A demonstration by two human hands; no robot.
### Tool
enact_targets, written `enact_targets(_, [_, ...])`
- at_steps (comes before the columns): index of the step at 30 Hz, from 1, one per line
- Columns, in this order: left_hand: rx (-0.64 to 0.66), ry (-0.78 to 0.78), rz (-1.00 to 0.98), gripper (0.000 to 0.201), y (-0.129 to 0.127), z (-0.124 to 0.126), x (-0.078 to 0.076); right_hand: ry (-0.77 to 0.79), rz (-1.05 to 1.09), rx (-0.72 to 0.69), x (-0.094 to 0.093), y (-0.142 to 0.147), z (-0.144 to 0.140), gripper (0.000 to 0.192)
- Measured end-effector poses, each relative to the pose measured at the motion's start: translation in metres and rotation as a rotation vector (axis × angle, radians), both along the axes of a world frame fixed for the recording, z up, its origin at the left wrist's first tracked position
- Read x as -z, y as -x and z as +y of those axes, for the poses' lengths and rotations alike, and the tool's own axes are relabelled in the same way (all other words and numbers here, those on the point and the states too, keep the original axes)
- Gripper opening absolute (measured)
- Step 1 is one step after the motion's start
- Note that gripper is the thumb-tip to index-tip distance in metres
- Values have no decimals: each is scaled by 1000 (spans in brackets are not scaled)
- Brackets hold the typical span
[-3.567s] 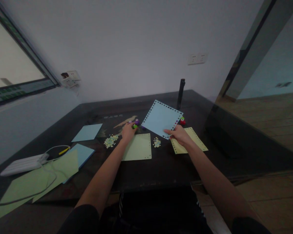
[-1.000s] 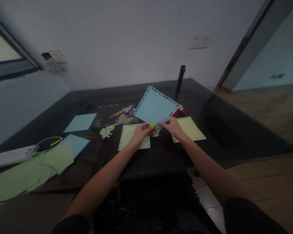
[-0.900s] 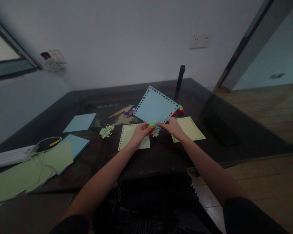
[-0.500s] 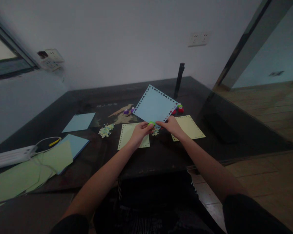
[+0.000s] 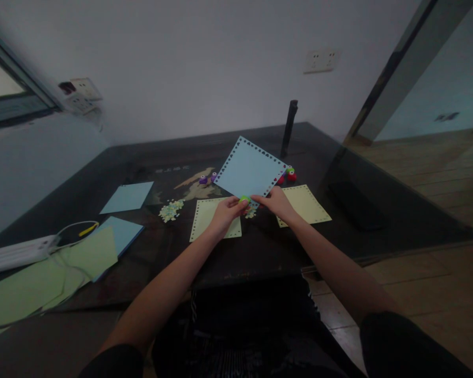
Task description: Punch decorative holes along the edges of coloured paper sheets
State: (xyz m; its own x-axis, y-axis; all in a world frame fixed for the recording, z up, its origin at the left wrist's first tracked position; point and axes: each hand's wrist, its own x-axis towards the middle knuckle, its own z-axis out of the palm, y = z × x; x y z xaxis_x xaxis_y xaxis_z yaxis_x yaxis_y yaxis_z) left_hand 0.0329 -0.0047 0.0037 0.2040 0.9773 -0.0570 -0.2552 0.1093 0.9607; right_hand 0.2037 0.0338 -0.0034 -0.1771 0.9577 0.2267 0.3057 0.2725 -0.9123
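My right hand (image 5: 275, 202) pinches the near corner of a light blue square sheet (image 5: 251, 169) whose edges are punched with small heart-shaped holes; it is held tilted above the dark table (image 5: 260, 247). My left hand (image 5: 225, 211) grips a small green paper punch (image 5: 244, 199) set against the sheet's near corner. Under the hands lie two pale yellow punched sheets (image 5: 213, 218) (image 5: 305, 205) and a little heap of paper bits (image 5: 251, 212).
Purple punches (image 5: 207, 178) and a red-green one (image 5: 290, 175) sit behind the sheet, beside a black upright post (image 5: 289, 128). More confetti (image 5: 169, 209), blue sheets (image 5: 128, 197), green sheets (image 5: 43, 283), a white power strip (image 5: 18, 252) with cable lie left.
My left hand picked the green punch from beside the purple ones and brought it to the blue sheet's near corner, which my right hand lifted. Over the last second both hands barely move.
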Motion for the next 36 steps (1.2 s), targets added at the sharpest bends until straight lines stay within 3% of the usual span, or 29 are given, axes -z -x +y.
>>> enact_targets(36, [5, -38, 25, 33, 2, 1, 5, -3, -27, 46, -9, 3, -6, 16])
